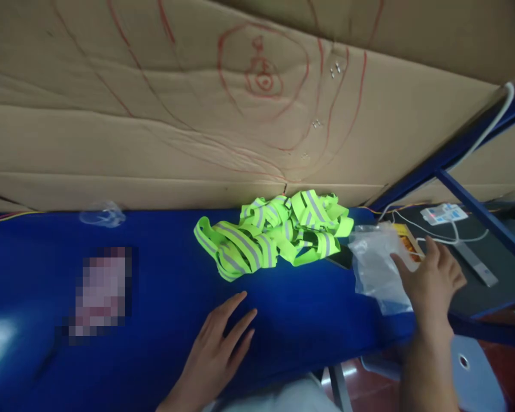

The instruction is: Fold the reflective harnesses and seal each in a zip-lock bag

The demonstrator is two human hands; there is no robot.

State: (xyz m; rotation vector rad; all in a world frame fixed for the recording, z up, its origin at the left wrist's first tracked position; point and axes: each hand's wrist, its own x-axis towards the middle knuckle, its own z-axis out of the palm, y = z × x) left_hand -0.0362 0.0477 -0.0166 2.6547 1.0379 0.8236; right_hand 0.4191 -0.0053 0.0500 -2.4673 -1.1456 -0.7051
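Observation:
My left hand (217,346) hovers over or rests on the blue surface, fingers spread, holding nothing. Just beyond it lies a tangled heap of neon-yellow reflective straps (257,240) with grey stripes. My right hand (431,277) is at the right edge of the table, thumb and fingers apart. Beside its thumb is a stack of clear plastic bags (377,266); whether the thumb touches them I cannot tell. Partly covered by the bags is a yellow-and-orange box or packet (407,243). A dark flat object (343,257) shows between the straps and the bags.
A cardboard wall (175,143) with red drawings stands behind the blue table (163,320). Crumpled clear plastic (103,215) and a pixelated item (100,292) lie left. Right are a blue metal frame (484,214), a white power strip (444,214) with cables, and a stool (476,372).

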